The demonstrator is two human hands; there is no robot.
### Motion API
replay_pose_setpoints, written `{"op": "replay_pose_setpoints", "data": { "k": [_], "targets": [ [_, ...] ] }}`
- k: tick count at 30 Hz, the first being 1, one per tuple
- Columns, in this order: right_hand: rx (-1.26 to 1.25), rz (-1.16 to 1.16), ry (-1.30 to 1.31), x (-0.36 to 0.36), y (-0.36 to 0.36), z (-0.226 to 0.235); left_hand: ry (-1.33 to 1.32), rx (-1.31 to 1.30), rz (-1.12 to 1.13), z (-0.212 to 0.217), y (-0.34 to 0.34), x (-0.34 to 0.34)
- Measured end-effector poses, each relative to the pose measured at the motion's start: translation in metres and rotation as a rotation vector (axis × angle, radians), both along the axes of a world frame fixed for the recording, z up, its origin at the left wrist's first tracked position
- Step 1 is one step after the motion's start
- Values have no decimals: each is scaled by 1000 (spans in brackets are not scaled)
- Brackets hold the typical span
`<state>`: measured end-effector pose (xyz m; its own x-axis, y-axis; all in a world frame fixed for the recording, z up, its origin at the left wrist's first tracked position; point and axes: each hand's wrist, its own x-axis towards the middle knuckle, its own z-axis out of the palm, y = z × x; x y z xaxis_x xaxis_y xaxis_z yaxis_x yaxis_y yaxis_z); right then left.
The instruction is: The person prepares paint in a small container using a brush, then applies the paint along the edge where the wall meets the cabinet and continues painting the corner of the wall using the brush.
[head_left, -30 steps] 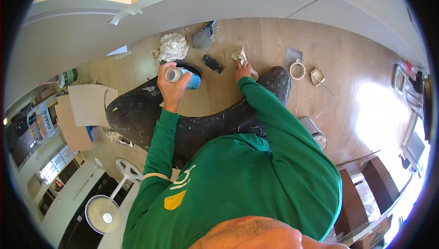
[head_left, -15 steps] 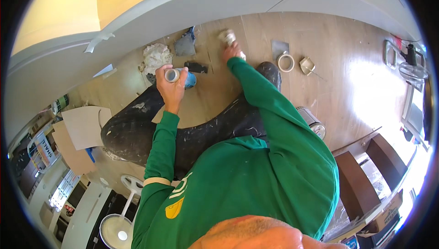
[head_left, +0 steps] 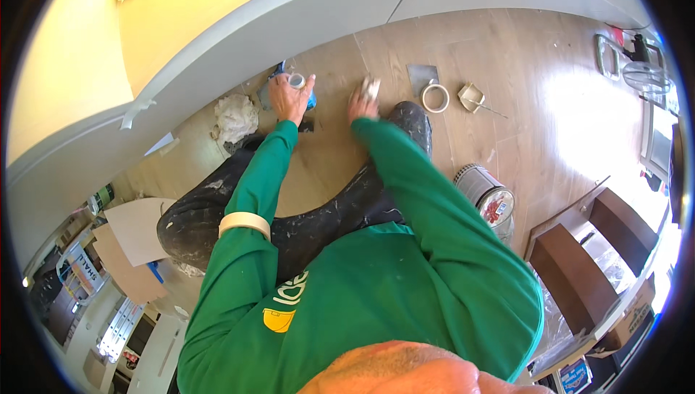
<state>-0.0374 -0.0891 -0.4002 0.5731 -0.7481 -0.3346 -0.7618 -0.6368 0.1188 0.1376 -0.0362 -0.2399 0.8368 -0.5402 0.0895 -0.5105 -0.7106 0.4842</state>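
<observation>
My left hand (head_left: 287, 104) is closed around a blue bottle (head_left: 312, 100) with a pale round mouth (head_left: 296, 81) facing up. It is over the floor at the far left, close to the grey panel. To its right, my right hand (head_left: 360, 107) is down at the floor, closed on a whitish wad of cloth (head_left: 371, 89); motion smears it, and its fingers are partly hidden. A crumpled off-white rag (head_left: 236, 119) lies left of the bottle. A dark flat piece (head_left: 307, 126) shows just on the near side of my left hand.
A grey panel (head_left: 289, 39) curves along the far side. Right of my hands lie a grey square sheet (head_left: 421, 75), a tape roll (head_left: 425, 104) and a small pale tray (head_left: 470, 94). A metal can (head_left: 474, 180) stands nearer. Another tape roll (head_left: 245, 219) circles my left sleeve.
My left hand has moved farther out and to the right with the bottle. The right hand has drawn back nearer to me with the cloth. The whole view has shifted slightly.
</observation>
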Motion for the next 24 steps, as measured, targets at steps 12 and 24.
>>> {"op": "replay_pose_setpoints", "data": {
  "k": [12, 24],
  "targets": [
    [468, 357, -47, 26, -7, 50, 102, 102, 26, -21, 14, -12],
    [396, -446, -497, -107, -286, 41, 433, 130, 43, 8, 40, 22]
  ]
}}
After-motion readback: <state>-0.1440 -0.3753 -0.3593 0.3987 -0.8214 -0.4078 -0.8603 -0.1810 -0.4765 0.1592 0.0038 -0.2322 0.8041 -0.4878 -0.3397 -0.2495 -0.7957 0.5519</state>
